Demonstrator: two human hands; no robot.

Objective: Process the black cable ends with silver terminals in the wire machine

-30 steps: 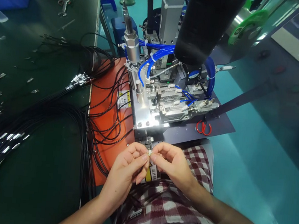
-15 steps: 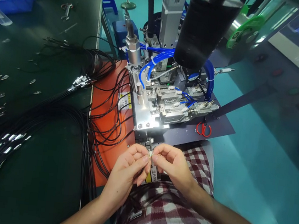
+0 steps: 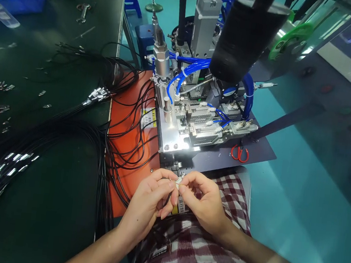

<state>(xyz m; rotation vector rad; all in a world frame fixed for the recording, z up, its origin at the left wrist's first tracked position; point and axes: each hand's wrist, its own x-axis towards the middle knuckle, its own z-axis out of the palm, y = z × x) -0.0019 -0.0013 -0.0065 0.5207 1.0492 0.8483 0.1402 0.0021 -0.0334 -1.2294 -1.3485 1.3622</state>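
Note:
Between my fingertips is a small pale metallic connector piece (image 3: 178,182), just in front of the machine (image 3: 175,137). My left hand (image 3: 153,196) is closed, its thumb and index finger pinching the piece from the left; a short stretch of black cable shows beneath those fingers. From the right, my right hand (image 3: 203,197) pinches the same piece with thumb and index finger. The fingers hide most of it. Black cables (image 3: 133,139) run over the orange plate (image 3: 124,122) to the left of the machine.
Red-handled scissors (image 3: 240,153) lie on the dark plate at the right. The dark green table (image 3: 45,201) holds cable bundles with metal ends (image 3: 11,166), loose metal pieces, a wrench (image 3: 84,13) and a blue bin (image 3: 26,3). A black cylinder (image 3: 246,38) hangs over the machine.
The view has shifted slightly, so the machine and table appear further right. Black cable now shows under my left fingers, and the pale piece has turned a little between both hands.

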